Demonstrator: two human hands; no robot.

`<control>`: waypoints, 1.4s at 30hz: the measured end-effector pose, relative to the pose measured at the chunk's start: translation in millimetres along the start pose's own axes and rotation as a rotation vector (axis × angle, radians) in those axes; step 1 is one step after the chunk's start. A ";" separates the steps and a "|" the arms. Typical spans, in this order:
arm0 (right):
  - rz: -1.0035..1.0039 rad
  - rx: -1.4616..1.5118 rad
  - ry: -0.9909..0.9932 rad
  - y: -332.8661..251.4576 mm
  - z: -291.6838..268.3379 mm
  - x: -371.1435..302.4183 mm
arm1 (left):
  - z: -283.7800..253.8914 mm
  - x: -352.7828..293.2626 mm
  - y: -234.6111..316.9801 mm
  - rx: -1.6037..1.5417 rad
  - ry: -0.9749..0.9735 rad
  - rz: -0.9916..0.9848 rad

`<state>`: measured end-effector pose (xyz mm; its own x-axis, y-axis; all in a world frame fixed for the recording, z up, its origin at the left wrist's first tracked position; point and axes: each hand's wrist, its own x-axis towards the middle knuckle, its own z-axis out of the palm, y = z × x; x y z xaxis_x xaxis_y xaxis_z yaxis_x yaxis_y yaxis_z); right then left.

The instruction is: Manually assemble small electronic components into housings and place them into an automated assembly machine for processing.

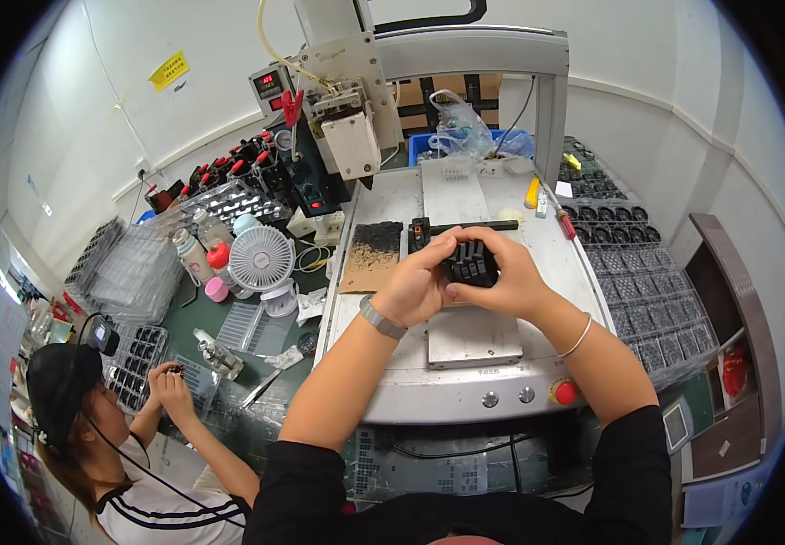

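Observation:
Both of my hands are wrapped around a black block-like part (471, 265) with parallel ribs, held above the white bed (556, 313) of a bench machine. My left hand (412, 289) grips its left side and my right hand (515, 280) curls over the top and right side. Fingers hide much of the part, so its exact kind cannot be told. Just behind the hands lies a black bar (488, 225), with a small black block with an orange spot (419, 232) at its left end. A pale metal plate (474, 343) lies below the hands.
The machine's dispensing head (351, 145) hangs at the back left; a red button (562, 391) sits on its front. Black-stained cardboard (365, 272) and a red-handled screwdriver (566, 223) lie on the bed. Trays of black parts (651, 309) stand right. A co-worker (120, 436) and a fan (262, 259) are left.

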<state>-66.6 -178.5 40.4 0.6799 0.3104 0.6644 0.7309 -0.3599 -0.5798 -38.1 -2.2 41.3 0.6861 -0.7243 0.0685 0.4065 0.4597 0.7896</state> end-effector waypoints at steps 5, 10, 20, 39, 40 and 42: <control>-0.282 -0.069 -0.045 -11.6 -2.6 2.2 | -10.4 -4.8 8.9 -0.038 -0.246 -0.053; -0.429 -0.110 -0.098 -6.8 -0.6 2.3 | -5.6 -9.0 8.6 0.152 -0.212 -0.081; -0.306 -0.182 -0.129 -13.0 -4.8 1.4 | 1.9 -7.0 7.1 0.528 -0.049 0.015; -0.266 0.023 -0.188 -6.6 -4.7 6.9 | 8.4 -6.0 5.9 0.686 -0.078 0.178; -0.267 0.025 -0.190 -6.2 -4.4 6.2 | 8.3 -7.2 5.4 0.686 -0.075 0.178; -0.369 -0.070 -0.217 -5.1 -4.9 6.2 | 9.2 -9.3 4.3 0.653 -0.083 0.186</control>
<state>-66.4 -179.1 49.8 0.3756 0.6048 0.7023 0.9268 -0.2464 -0.2835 -48.3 1.7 49.7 0.6497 -0.7126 0.2646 -0.1791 0.1948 0.9644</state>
